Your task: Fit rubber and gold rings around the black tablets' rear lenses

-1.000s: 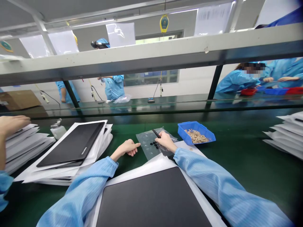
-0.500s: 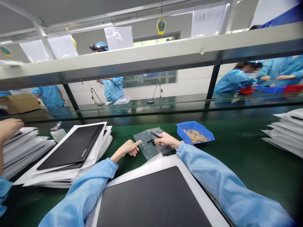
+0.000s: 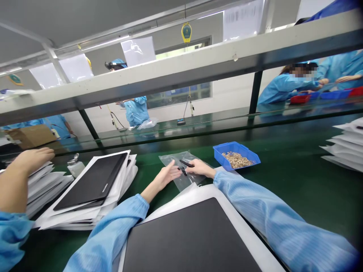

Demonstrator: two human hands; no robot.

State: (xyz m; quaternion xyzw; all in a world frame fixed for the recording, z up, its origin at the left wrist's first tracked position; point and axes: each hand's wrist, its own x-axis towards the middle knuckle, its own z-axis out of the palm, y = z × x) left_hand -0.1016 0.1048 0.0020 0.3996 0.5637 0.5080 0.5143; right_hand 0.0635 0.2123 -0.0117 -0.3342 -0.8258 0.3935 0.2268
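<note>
My right hand is closed around a slim black pen-like tool, held over a clear plastic bag. My left hand reaches over the bag's left side, fingers stretched out and thumb up. Between the two hands lie small black rings on the bag; my left fingertips are at them, and my hands partly cover them. Directly before me is a flat dark panel on white sheeting, below both forearms.
A blue bin of small tan pieces stands right of the bag. At left are a stack with a black laptop-like cover, a pump bottle, and a co-worker's hand over white sheets. More sheets are stacked right.
My left hand has moved right and forward over the bag, its fingers straightening. The right hand still holds the black tool near the rings. The co-worker's arm at left has come further in.
</note>
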